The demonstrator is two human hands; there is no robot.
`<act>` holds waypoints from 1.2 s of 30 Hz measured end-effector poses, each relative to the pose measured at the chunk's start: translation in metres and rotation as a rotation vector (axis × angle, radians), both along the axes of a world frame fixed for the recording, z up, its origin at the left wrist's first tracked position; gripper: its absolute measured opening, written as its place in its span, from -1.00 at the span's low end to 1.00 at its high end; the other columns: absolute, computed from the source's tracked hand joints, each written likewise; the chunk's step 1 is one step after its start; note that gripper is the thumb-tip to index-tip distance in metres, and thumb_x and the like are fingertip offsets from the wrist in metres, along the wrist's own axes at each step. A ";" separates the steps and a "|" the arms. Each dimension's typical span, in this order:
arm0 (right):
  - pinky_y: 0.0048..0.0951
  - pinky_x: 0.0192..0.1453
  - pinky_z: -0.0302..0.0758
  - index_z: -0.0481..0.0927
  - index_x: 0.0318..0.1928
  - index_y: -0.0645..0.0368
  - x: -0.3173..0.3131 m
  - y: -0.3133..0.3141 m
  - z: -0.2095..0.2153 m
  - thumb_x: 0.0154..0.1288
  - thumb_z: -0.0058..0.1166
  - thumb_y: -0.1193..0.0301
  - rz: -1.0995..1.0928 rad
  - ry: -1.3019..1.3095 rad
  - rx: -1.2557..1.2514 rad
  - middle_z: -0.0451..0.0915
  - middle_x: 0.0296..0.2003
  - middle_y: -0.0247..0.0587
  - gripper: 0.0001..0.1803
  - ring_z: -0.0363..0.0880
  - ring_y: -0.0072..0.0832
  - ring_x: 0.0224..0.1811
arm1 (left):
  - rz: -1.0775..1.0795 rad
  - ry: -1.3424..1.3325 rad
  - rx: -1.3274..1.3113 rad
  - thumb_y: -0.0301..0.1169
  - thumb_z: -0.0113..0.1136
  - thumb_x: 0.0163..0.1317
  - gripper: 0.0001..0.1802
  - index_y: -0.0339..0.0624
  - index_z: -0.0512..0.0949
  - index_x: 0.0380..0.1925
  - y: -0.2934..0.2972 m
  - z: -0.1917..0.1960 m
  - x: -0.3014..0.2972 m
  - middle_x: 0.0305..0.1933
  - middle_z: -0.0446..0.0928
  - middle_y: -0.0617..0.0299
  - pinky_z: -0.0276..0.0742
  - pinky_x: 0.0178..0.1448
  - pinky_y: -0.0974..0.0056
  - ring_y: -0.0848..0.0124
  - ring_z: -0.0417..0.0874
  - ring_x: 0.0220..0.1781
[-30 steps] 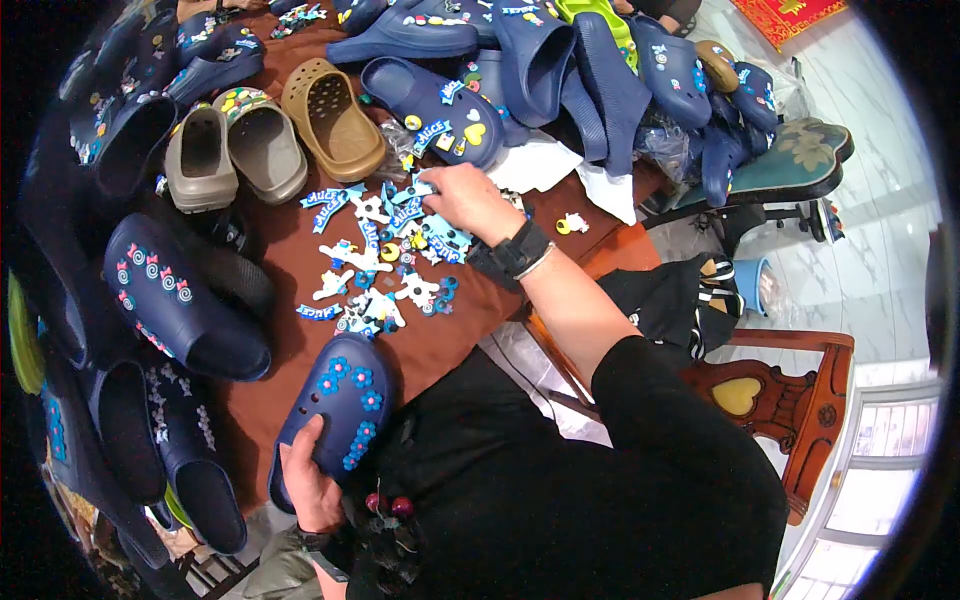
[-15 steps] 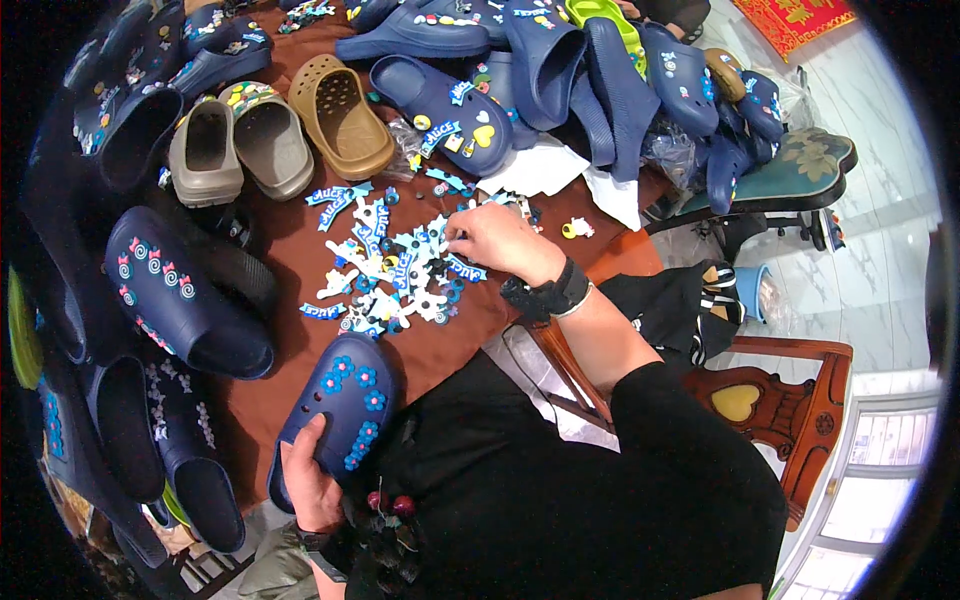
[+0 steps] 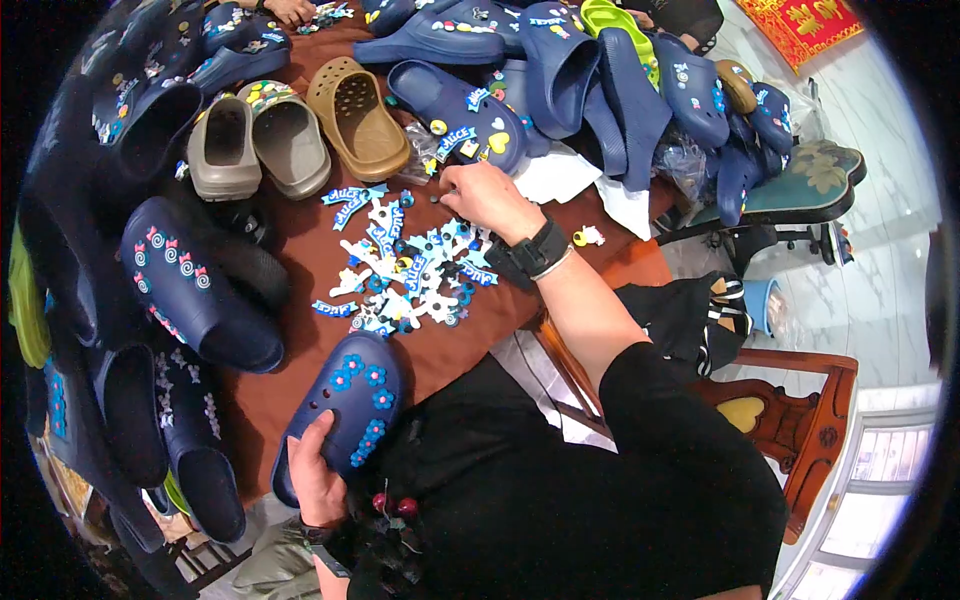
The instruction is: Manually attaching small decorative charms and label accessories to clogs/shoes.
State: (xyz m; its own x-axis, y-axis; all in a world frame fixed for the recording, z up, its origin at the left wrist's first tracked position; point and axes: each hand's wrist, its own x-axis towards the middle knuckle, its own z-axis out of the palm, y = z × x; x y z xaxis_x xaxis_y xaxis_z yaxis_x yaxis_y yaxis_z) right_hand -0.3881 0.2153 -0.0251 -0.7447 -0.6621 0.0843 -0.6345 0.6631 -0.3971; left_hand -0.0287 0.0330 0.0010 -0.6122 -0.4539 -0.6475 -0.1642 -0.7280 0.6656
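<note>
My left hand (image 3: pixel 318 485) grips the heel end of a navy clog (image 3: pixel 345 400), thumb on top near its bare holes. Blue flower charms with pink centres (image 3: pixel 374 400) line the clog's upper. My right hand (image 3: pixel 487 203) is just beyond a loose pile of shoe charms (image 3: pixel 415 262), fingers curled together at their tips; anything between them is too small to make out. White, blue and black pieces mix in the pile, along with blue ribbon-shaped charms (image 3: pixel 345 208). Close past my right hand lies a decorated navy clog (image 3: pixel 455 115).
Navy clogs with lollipop charms (image 3: pixel 200 285) stand at the left. A brown clog (image 3: pixel 358 118) and grey clogs (image 3: pixel 290 140) sit farther back, near white paper (image 3: pixel 560 175). Another person's hand (image 3: pixel 290 10) shows at the far edge. A carved wooden chair (image 3: pixel 815 430) is at right.
My right hand has moved from over the charm pile to its far side, toward the decorated clog. My left hand keeps its hold. Another person's hand has come into view at the far edge.
</note>
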 end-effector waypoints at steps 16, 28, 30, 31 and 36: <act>-0.25 -0.20 0.57 0.70 -0.37 0.20 -0.010 0.013 -0.022 0.18 0.17 0.27 -0.064 -0.271 -0.198 0.67 -0.43 -0.02 -0.77 0.68 -0.17 -0.33 | 0.000 0.023 0.009 -0.52 0.21 0.16 -0.60 -0.41 0.46 0.01 0.002 0.000 0.001 -0.06 0.61 0.00 0.61 0.08 0.14 0.21 0.67 -0.06; -0.05 -0.18 0.53 0.64 -0.27 0.17 -0.017 -0.005 0.009 0.14 0.18 0.35 -0.007 0.059 -0.012 0.65 -0.37 0.05 -0.81 0.64 -0.04 -0.26 | -0.016 0.031 0.018 -0.51 0.23 0.17 -0.62 -0.40 0.49 0.00 -0.002 -0.005 0.003 -0.06 0.62 0.01 0.59 0.10 0.17 0.22 0.67 -0.06; 0.00 -0.18 0.55 0.62 -0.25 0.16 -0.016 -0.017 0.002 0.14 0.06 0.44 0.032 0.232 -0.043 0.63 -0.40 0.09 -0.82 0.64 -0.01 -0.27 | -0.020 0.030 0.030 -0.51 0.22 0.17 -0.62 -0.39 0.49 0.00 -0.002 -0.001 0.002 -0.05 0.62 0.01 0.59 0.10 0.17 0.22 0.67 -0.06; 0.00 -0.18 0.55 0.62 -0.25 0.16 -0.016 -0.020 -0.003 0.14 0.06 0.44 0.032 0.233 -0.044 0.63 -0.40 0.09 -0.82 0.64 -0.01 -0.27 | -0.026 0.029 0.045 -0.51 0.22 0.17 -0.62 -0.39 0.49 0.00 -0.002 0.000 0.002 -0.05 0.62 0.01 0.59 0.10 0.17 0.22 0.67 -0.06; -0.03 -0.24 0.57 0.63 -0.34 0.19 -0.027 -0.027 -0.026 0.15 -0.01 0.49 0.028 0.281 0.117 0.63 -0.41 0.11 -0.85 0.65 0.03 -0.29 | -0.013 0.041 0.010 -0.51 0.22 0.16 -0.63 -0.39 0.48 -0.02 -0.001 -0.002 0.001 -0.07 0.61 0.00 0.62 0.06 0.15 0.20 0.68 -0.09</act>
